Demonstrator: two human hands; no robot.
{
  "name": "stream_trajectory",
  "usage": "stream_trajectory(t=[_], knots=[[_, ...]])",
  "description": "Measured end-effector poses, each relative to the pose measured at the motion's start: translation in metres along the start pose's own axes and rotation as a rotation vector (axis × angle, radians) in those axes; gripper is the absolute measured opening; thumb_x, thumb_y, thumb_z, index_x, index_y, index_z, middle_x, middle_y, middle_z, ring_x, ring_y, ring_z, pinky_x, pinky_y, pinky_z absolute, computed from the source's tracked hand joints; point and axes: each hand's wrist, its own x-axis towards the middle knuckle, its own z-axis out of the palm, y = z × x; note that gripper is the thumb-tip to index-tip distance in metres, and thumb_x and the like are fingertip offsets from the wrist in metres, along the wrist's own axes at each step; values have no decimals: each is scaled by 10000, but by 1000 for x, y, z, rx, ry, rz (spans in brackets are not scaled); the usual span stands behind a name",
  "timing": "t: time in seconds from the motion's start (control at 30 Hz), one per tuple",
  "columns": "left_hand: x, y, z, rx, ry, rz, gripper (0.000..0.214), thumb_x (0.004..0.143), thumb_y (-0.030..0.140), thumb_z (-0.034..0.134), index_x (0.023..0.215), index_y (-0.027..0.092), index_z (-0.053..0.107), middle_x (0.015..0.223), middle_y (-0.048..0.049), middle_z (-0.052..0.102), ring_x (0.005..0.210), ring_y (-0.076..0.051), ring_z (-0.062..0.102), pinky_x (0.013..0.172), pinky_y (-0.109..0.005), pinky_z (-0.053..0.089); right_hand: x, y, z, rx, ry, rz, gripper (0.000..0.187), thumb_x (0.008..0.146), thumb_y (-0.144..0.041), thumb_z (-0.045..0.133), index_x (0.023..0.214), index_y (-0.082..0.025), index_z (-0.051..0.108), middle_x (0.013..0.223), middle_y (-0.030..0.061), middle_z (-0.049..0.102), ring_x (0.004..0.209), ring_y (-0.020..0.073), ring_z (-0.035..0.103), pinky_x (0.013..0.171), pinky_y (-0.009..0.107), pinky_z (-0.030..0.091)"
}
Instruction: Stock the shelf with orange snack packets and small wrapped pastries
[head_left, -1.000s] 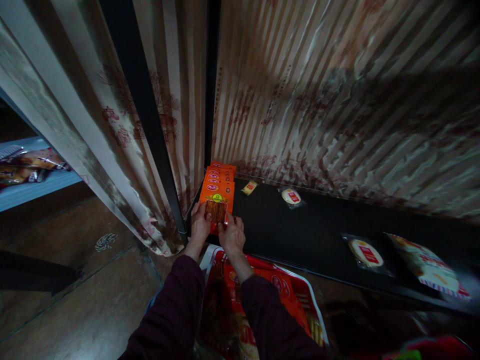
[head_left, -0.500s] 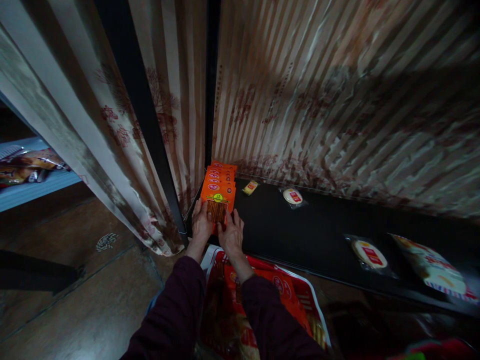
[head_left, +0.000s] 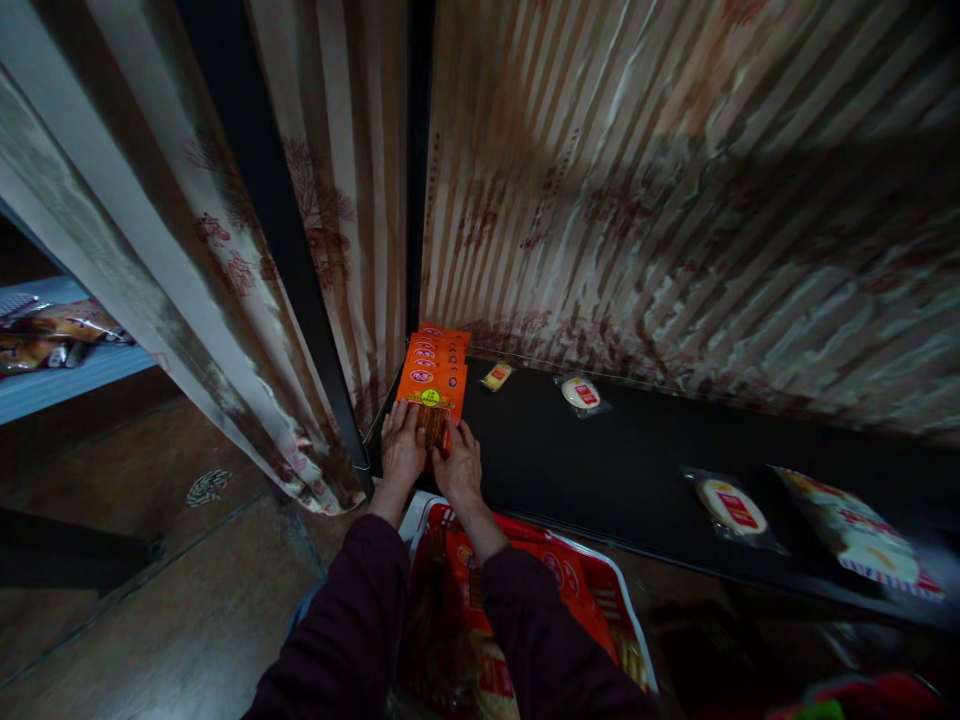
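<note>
Orange snack packets (head_left: 437,352) lie overlapped in a row at the left end of a black shelf (head_left: 525,440). On the nearest orange snack packet (head_left: 431,400), a clear window shows brown strips inside. My left hand (head_left: 403,450) rests on the left side of this packet, fingers stretched forward and apart. My right hand (head_left: 459,466) lies on its lower right side, fingers spread over the edge. Both palms face down, and the packet's lower end is partly hidden between them.
Below the shelf stands a red basket with a white rim (head_left: 626,600), holding more packets. A small yellow packet (head_left: 496,376), two round wrapped items (head_left: 582,393) and a larger bag (head_left: 855,530) lie along the shelf. A dark post (head_left: 289,240) and curtains (head_left: 600,200) border it.
My hands have flattened a little on the nearest packet, the left fingers reaching further over its front. The packets stay in place; the view has shifted slightly.
</note>
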Motion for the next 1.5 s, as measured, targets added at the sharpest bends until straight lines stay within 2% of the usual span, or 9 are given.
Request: stream_trajectory(t=[0.27, 0.47, 0.63, 0.8, 1.0, 1.2, 1.33, 1.4, 1.5], knots=[[1, 2, -1, 23, -13, -8, 437, 871, 165, 418, 1299, 120, 499, 1440, -137, 440, 1374, -233, 345, 1152, -430, 267, 1, 3, -1, 38, -6, -5, 524, 792, -191, 555, 1312, -131, 517, 1382, 143, 481, 1210, 262, 481, 1009, 384, 398], [-1, 1, 2, 11, 83, 37, 399, 868, 160, 423, 1241, 101, 552, 1402, -152, 483, 1353, -258, 377, 1142, -467, 279, -5, 6, -3, 76, -1, 7, 500, 807, -202, 541, 1296, -96, 536, 1399, 181, 454, 1266, 276, 447, 1042, 389, 381], [-1, 6, 2, -103, 218, 123, 329, 864, 148, 420, 1116, 133, 630, 1295, -127, 585, 1293, -239, 455, 1090, -454, 374, -13, 13, -4, 138, 60, -10, 453, 815, -206, 510, 1244, -75, 574, 1355, 203, 489, 1261, 280, 457, 1040, 410, 393], [-15, 30, -4, -256, 269, 274, 317, 833, 82, 416, 1030, 145, 656, 1081, -102, 689, 1068, -199, 601, 961, -394, 490, -31, 23, -6, 196, 167, -55, 401, 804, -177, 466, 1164, -97, 625, 1285, 182, 555, 1204, 257, 505, 1023, 422, 416], [-59, 67, -9, -410, 75, 448, 276, 797, 78, 436, 920, 165, 667, 898, -75, 698, 867, -167, 632, 812, -313, 537, -68, 40, -30, 255, 247, -158, 364, 769, -181, 489, 1088, -118, 653, 1127, 171, 639, 1058, 250, 583, 927, 415, 485], [-120, 95, 7, -384, -256, 457, 291, 794, 99, 428, 917, 180, 679, 911, -70, 699, 884, -178, 619, 843, -327, 520, -119, 91, -59, 124, 122, -74, 324, 737, -106, 454, 955, -143, 691, 963, 135, 688, 871, 213, 641, 772, 320, 540], [-157, 94, 27, -174, -627, 374, 386, 836, 159, 395, 1143, 184, 628, 1214, -82, 629, 1152, -193, 546, 1037, -355, 413, -154, 124, -75, -8, -39, 32, 366, 734, -61, 432, 943, -146, 720, 974, 136, 710, 921, 229, 652, 851, 333, 511], [-169, 88, 34, -30, -798, 356, 494, 818, 242, 461, 1302, 166, 522, 1405, -109, 484, 1331, -243, 386, 1134, -412, 280, -170, 132, -82, -73, -169, 83, 383, 746, -64, 438, 977, -169, 726, 988, 116, 717, 948, 231, 651, 896, 336, 487], [-180, 76, 38, 142, -1004, 333, 749, 729, 296, 567, 1428, 144, 348, 1521, -146, 295, 1406, -312, 246, 1159, -476, 188, -188, 136, -87, -62, -211, 154, 372, 786, -119, 454, 1045, -171, 715, 1077, 115, 703, 1021, 239, 631, 931, 331, 467]])
